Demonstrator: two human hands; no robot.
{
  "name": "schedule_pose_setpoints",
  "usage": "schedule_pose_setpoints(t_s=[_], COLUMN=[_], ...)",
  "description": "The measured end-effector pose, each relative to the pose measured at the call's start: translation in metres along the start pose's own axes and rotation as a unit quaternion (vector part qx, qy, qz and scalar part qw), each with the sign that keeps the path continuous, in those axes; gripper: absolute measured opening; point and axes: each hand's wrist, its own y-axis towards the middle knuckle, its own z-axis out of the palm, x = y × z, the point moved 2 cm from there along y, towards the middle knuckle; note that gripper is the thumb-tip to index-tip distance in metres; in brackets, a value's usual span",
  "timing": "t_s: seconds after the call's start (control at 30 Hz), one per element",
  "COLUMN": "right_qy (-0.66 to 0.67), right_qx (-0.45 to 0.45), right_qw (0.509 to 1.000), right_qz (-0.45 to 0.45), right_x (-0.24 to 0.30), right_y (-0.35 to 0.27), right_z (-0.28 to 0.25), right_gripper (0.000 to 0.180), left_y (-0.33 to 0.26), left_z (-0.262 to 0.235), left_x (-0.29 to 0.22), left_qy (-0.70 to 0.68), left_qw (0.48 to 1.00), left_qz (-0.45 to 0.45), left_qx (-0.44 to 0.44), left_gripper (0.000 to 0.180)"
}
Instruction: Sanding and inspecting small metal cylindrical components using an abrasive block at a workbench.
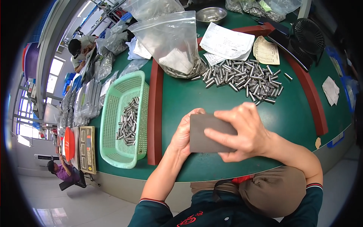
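Observation:
My right hand (244, 132) grips a dark grey square sheet (206, 132) that looks like sandpaper, its index finger laid flat across the face. The sheet is held above the green table, near its front edge. Behind the sheet's left side is my left hand (182, 132), fingers curled. Most of those fingers are covered by the sheet, so whatever they hold is out of sight. Beyond my hands lies a heap of short metal pins (251, 79). More metal pins (129, 121) lie in a light green plastic basket (107, 147) to the left.
Red-brown bars (155, 113) frame the work area on the left, far and right sides. A clear bag (166, 41), papers (227, 41), a metal bowl (211, 15) and a small black fan (308, 36) stand farther back. A scale (87, 149) is left of the basket. Other people sit at far left.

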Motion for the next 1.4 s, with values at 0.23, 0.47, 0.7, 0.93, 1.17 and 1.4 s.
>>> schedule_pose_setpoints(t_s=[0.23, 0.47, 0.7, 0.93, 1.17, 1.4], right_qy=[0.073, -0.023, 0.011, 0.015, 0.019, -0.041], right_qx=[-0.068, -0.077, -0.098, -0.093, -0.112, -0.072], right_qw=[0.992, 0.962, 0.958, 0.960, 0.966, 0.996], right_qz=[0.075, 0.262, 0.268, 0.265, 0.234, 0.022], right_x=[-0.006, -0.042, -0.037, -0.036, -0.035, -0.010], right_y=[0.009, -0.008, -0.004, -0.003, -0.001, 0.005], right_z=[-0.012, -0.006, -0.004, -0.002, -0.003, 0.005], right_gripper=[0.062, 0.054, 0.053, 0.054, 0.056, 0.060], left_y=[-0.010, -0.007, -0.005, -0.006, -0.004, -0.014], left_z=[-0.027, -0.032, -0.033, -0.036, -0.038, -0.038], left_x=[0.008, 0.010, 0.012, 0.012, 0.012, 0.016], left_qy=[0.053, -0.021, -0.094, -0.135, -0.166, -0.058], left_qw=[0.996, 0.998, 0.993, 0.989, 0.984, 0.997], left_qz=[0.025, 0.058, 0.038, 0.023, 0.018, 0.033], left_qx=[-0.065, 0.022, 0.058, 0.049, 0.068, -0.034], left_gripper=[0.034, 0.018, 0.015, 0.015, 0.014, 0.038])
